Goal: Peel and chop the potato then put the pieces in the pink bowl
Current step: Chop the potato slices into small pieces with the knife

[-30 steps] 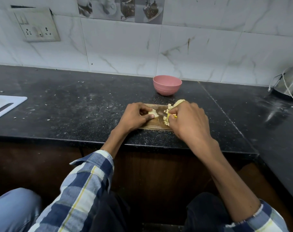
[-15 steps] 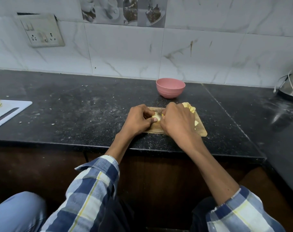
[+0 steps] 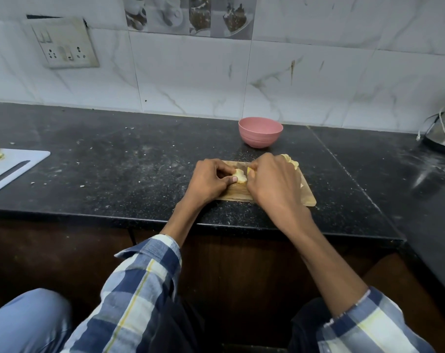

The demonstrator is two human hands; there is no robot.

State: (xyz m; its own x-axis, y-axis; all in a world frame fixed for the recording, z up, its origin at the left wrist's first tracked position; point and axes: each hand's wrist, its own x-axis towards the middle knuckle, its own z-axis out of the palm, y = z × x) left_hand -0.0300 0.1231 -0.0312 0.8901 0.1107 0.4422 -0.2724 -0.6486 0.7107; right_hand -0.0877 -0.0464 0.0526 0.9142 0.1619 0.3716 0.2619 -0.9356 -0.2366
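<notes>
On the wooden cutting board (image 3: 309, 198), near the tabletop's (image 3: 140, 174) front edge, the left hand (image 3: 208, 183) pinches a peeled potato piece (image 3: 240, 178). The right hand (image 3: 272, 184) curls over more pieces (image 3: 291, 161) (its grasp is hidden). The pink bowl (image 3: 260, 132) stands just behind, bare tabletop stretching leftward to a white board (image 3: 15, 165).

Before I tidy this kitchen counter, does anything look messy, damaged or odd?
Yes. Pale crumbs and dusty specks are scattered over the black counter, mostly left of the wooden board. The switch plate on the wall sits crooked with a dark gap at its top edge. The pink bowl stands upright.
</notes>
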